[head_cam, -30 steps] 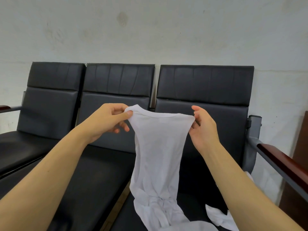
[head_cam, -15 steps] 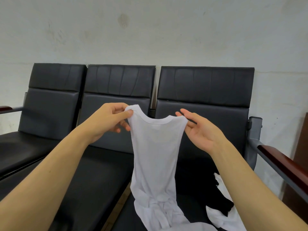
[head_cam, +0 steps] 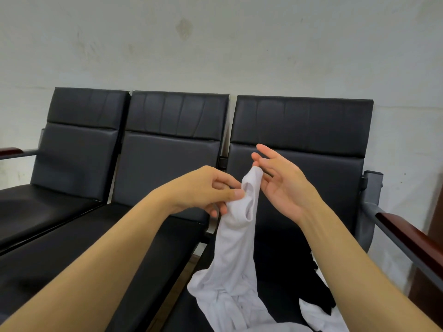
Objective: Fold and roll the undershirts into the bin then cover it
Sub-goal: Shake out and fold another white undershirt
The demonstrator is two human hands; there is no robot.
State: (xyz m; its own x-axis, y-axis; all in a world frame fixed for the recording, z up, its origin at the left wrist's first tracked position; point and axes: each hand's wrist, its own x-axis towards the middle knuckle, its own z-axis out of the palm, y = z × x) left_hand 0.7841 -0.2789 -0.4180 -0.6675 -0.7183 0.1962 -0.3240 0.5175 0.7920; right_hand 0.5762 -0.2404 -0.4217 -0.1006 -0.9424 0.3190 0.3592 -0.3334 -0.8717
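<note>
A pale wall [head_cam: 215,44] fills the view from 9 round to 3 o'clock. Below it stands a black bench [head_cam: 175,149] of three joined seats, its backs across the middle and its cushions running down toward 7 o'clock. A wood-topped armrest [head_cam: 412,238] slopes down at 4 o'clock, and the tip of another shows at the 9 o'clock edge.

A white undershirt [head_cam: 236,250] hangs just right of centre, bunched narrow at the top, its lower part crumpled on the right seat at 6 o'clock. More white cloth [head_cam: 318,315] lies on that seat at 5 o'clock, with a dark piece [head_cam: 321,286] partly over it; what either is cannot be told.

The left hand [head_cam: 203,190] reaches in from 8 o'clock and pinches the gathered top of the undershirt between thumb and curled fingers. The right hand [head_cam: 282,185] comes from 4 o'clock, palm turned left, fingers straight and spread, holding nothing; its fingertips are beside the topmost strap, and whether they touch it cannot be told.
</note>
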